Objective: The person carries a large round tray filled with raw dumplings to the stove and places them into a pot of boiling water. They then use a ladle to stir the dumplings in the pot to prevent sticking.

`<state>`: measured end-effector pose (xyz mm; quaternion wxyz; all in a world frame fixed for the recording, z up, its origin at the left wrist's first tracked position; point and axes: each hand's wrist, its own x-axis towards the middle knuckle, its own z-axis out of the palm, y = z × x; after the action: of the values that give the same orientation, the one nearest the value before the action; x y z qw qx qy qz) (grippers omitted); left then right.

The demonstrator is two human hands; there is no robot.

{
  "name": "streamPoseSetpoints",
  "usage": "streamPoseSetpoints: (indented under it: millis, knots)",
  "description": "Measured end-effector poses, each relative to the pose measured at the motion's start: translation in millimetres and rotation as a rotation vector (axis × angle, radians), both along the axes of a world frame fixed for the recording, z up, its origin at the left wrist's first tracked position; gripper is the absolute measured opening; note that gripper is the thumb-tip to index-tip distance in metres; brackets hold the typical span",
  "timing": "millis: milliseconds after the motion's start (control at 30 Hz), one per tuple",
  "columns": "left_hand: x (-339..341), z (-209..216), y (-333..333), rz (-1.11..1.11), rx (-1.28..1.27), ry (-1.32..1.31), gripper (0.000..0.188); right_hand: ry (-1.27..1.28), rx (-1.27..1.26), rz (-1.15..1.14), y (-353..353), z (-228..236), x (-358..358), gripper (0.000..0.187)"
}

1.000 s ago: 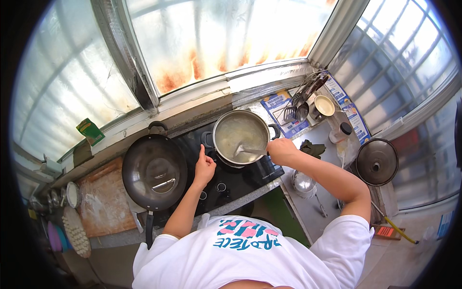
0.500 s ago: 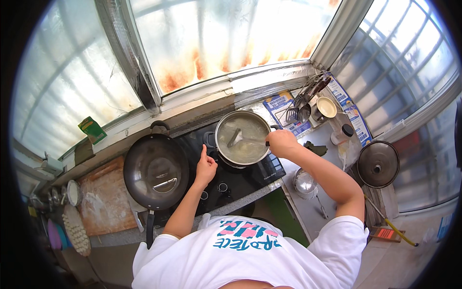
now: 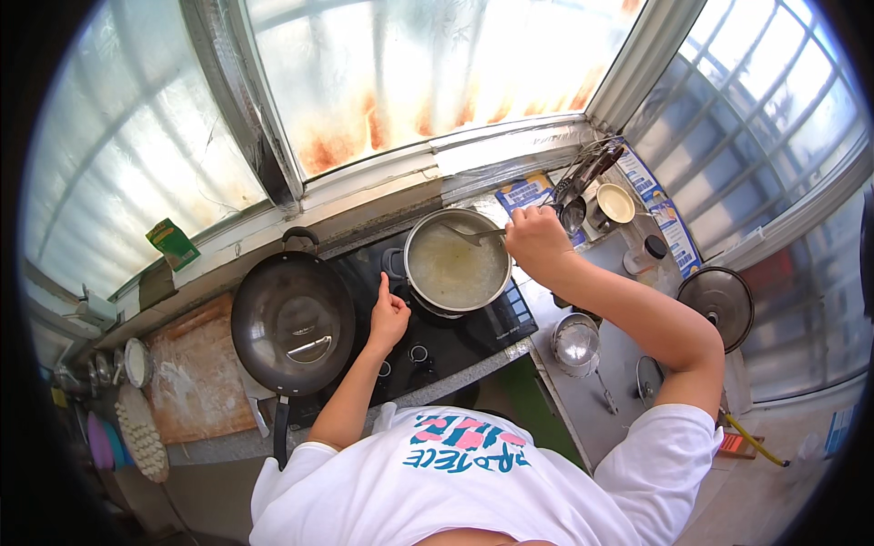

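Note:
A steel pot (image 3: 458, 273) of cloudy, pale liquid stands on the black glass cooktop (image 3: 482, 335). My right hand (image 3: 537, 238) grips the dark handle of a metal spatula (image 3: 472, 238) over the pot's right rim. The spatula's head lies toward the far side of the pot, partly in the liquid. Near the pot's left handle (image 3: 393, 264) is my left hand (image 3: 390, 316), its index finger stretched out and the other fingers curled, with nothing in it. I cannot tell whether that fingertip touches the handle.
A dark wok (image 3: 293, 318) sits left of the pot, its handle toward me. Further left lie a floury wooden board (image 3: 196, 364) and a tray of dumplings (image 3: 143, 432). On the right are a small steel pan (image 3: 576, 346), a lidded jar (image 3: 646, 255) and a large lid (image 3: 715, 305).
My right hand has moved up and away from me, and the spatula's head has gone from the pot's middle to its far side. The left hand has barely moved.

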<state>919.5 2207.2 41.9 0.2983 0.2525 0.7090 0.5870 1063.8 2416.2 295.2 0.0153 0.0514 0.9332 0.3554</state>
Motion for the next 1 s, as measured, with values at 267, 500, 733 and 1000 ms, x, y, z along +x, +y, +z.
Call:
streamPoseSetpoints:
  millis: [267, 500, 733, 1000]
  knots:
    - [-2, -3, 0, 0.001, -0.008, 0.046, 0.086, -0.001, 0.116, 0.051, 18, -29, -22, 0.015]
    - [0, -1, -1, 0.003, -0.014, 0.029, 0.087, -0.197, 0.086, -0.187, 12, -30, -27, 0.017]
    - [0, 2, -1, -0.013, -0.018, 0.058, 0.087, -0.410, -0.247, -0.541, 15, -20, -30, 0.021]
    - [-1, 0, -1, -0.016, -0.024, 0.049, 0.088, -0.416, -0.393, -0.545, 17, 12, 0, 0.019]
